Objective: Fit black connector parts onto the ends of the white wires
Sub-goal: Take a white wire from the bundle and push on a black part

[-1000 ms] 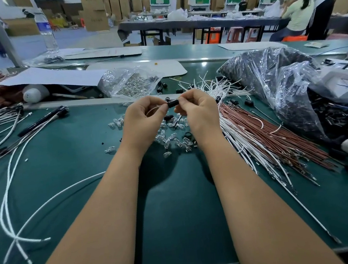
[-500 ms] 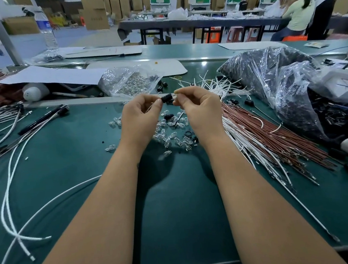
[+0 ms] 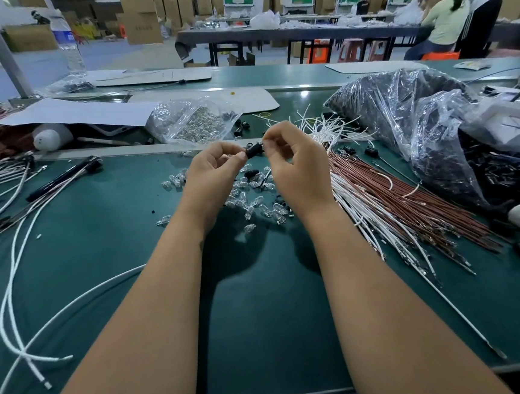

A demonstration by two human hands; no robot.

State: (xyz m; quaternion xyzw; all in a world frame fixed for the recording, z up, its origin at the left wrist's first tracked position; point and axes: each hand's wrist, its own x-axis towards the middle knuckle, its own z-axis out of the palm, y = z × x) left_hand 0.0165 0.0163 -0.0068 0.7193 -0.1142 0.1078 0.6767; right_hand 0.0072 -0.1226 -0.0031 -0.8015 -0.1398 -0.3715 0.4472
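A small black connector [image 3: 254, 150] is held between both hands above the green table [image 3: 263, 322]. My left hand [image 3: 211, 176] pinches its left end with thumb and forefinger. My right hand [image 3: 297, 165] pinches its right end, fingers curled. A thin white wire [image 3: 266, 177] hangs down beside my right palm; where it ends is hidden. A bundle of white wires [image 3: 377, 218] lies to the right next to brown wires [image 3: 409, 196]. Loose black connectors [image 3: 371, 152] lie near the bundle.
Several small clear bulbs [image 3: 246, 198] are scattered under my hands. A clear bag of bulbs [image 3: 192, 124] lies behind them. A large plastic bag [image 3: 418, 120] with black parts sits at the right. Long white cables [image 3: 14, 281] and a black pen-like tool [image 3: 62, 178] lie at the left.
Both hands have risen slightly away from me with the connector. The pinch on it stays the same.
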